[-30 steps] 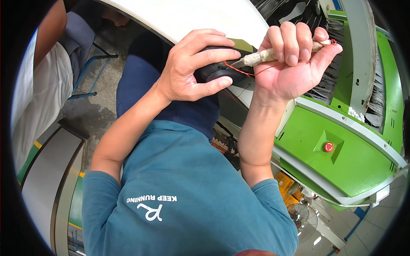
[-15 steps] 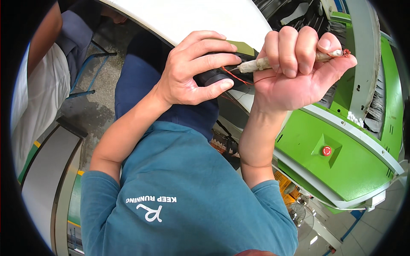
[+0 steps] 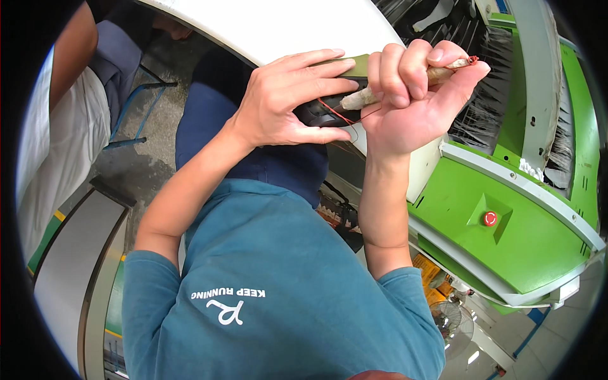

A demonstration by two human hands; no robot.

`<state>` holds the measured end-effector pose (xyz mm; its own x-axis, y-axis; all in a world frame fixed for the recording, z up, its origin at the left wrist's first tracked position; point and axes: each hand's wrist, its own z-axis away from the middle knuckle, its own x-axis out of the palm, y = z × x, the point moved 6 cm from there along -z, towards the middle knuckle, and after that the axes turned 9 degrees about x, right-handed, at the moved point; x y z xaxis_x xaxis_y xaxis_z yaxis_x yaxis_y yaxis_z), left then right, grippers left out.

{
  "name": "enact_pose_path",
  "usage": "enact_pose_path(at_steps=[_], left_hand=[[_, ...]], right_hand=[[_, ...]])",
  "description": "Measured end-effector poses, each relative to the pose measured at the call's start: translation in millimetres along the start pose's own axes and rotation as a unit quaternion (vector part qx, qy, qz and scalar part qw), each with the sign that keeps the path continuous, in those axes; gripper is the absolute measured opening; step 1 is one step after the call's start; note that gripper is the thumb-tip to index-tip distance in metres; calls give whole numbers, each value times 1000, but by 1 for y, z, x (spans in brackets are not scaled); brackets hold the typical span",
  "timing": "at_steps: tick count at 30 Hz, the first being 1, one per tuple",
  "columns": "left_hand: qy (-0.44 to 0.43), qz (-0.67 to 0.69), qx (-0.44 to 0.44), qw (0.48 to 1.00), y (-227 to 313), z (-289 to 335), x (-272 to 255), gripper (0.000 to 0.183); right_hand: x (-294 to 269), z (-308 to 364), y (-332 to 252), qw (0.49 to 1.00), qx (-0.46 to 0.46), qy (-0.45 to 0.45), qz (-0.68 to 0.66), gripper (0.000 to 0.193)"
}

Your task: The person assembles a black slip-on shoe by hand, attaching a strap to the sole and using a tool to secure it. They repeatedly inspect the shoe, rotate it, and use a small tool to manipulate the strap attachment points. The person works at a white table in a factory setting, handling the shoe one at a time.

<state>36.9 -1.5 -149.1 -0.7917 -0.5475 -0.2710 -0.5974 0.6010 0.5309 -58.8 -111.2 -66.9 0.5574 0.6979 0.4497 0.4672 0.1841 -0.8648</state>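
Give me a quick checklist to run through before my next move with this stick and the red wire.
1. Right hand fisted firmly around the pale stick: ok.
2. Left hand gripping the dark part: ok.
3. Red wire free of snags between stick and dark part: cannot tell.
4. Stick's red tip clear of the black bristles: cannot tell.
5. Red button away from both hands: ok.

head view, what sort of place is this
Probably a factory floor: a large green and white metal machine with a round red button, black brush-like bristle rows, and a bare grey concrete floor.
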Motion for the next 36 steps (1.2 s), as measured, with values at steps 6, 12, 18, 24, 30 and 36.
enact_pose_path(at_steps=[6,12,18,24,30,36], left_hand=[[-6,-8,-6,1000,0,-3,3,57],[-7,9,-5,1000,0,-3,4,57],[-14,0,2,1000,-1,-4,5,58],[-3,12,7,1000,-2,-4,5,57],[12,-22,-1,1000,-1,-6,5,46],[16,-11,-11,1000,-2,-3,5,49]], right_hand=[[-19,-9,-27,992,-3,-13,-127,63],[-34,-6,2,993,46,-17,-106,55],[-35,-9,6,991,63,-4,-119,54],[-32,-9,5,992,75,-36,-91,55],[-13,-7,-1,997,66,-32,-9,61],[14,-1,-6,995,58,2,76,64]])
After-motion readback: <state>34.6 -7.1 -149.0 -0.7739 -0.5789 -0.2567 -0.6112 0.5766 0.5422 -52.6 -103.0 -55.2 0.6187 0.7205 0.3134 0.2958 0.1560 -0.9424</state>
